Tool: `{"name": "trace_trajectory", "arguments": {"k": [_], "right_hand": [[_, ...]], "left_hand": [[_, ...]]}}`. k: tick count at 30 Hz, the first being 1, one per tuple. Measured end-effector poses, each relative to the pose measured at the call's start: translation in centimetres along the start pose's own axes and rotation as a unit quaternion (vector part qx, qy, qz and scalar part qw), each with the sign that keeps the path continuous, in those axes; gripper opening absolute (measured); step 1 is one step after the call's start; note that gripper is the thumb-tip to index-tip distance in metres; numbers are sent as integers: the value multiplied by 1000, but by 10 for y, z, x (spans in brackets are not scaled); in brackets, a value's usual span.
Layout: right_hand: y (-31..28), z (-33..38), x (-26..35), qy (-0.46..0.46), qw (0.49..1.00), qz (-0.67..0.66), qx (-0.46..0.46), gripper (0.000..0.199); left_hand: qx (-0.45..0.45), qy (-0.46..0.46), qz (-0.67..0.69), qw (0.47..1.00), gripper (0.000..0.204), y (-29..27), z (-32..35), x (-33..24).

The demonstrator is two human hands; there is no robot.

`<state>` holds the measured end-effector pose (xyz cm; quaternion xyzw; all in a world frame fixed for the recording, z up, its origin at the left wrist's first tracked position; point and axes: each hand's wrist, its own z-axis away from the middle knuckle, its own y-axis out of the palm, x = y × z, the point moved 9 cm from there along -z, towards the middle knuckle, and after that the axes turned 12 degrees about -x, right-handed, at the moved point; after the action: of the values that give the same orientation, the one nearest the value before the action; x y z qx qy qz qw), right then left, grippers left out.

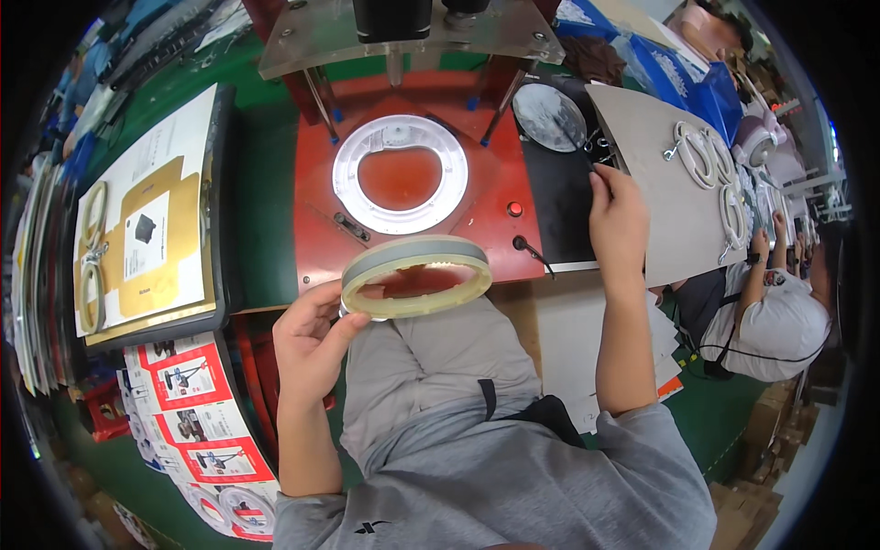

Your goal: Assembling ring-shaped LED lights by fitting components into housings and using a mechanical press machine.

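Observation:
My left hand (pixel 316 335) grips the left side of a cream ring (pixel 426 306) with a grey outer band, tilted above my lap at the front edge of a red machine base. My right hand (pixel 619 220) is closed around a thin dark stick (pixel 579 148), possibly a brush; its tip reaches over a round dish (pixel 545 115) smeared with white stuff. A white ring-shaped part (pixel 346 179) lies flat on the red base (pixel 316 252), beyond the held ring.
Above the base stands a press with a clear plate (pixel 458 50) on metal posts. A red button (pixel 515 209) sits at its right. Cream rings with metal clips (pixel 697 160) lie on grey card at right; more rings (pixel 92 293) rest at left. Other people sit at far right.

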<state>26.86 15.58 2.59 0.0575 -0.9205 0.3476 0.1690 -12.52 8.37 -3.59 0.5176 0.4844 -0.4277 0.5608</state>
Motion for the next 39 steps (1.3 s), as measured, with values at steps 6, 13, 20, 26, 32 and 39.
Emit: {"name": "trace_trajectory", "arguments": {"k": [6,13,20,26,32,39], "right_hand": [[-28,18,15,262,910,-304,105,23],[-42,36,51,262,787,-490,270,26],[-70,20,105,116,803,-512,281,24],[-75,3,152,-88,867,-403,281,30],[-76,4,177,-181,864,-381,275,32],[-110,-21,119,-48,918,-372,127,23]], "left_hand": [[4,133,-47,990,36,4,5,-67],[38,363,-169,916,37,32,-2,-139],[34,389,-170,905,36,31,2,-146],[32,376,-113,919,38,27,4,-135],[26,352,-79,932,36,15,5,-130],[-4,349,-54,936,37,-1,5,-126]]}}
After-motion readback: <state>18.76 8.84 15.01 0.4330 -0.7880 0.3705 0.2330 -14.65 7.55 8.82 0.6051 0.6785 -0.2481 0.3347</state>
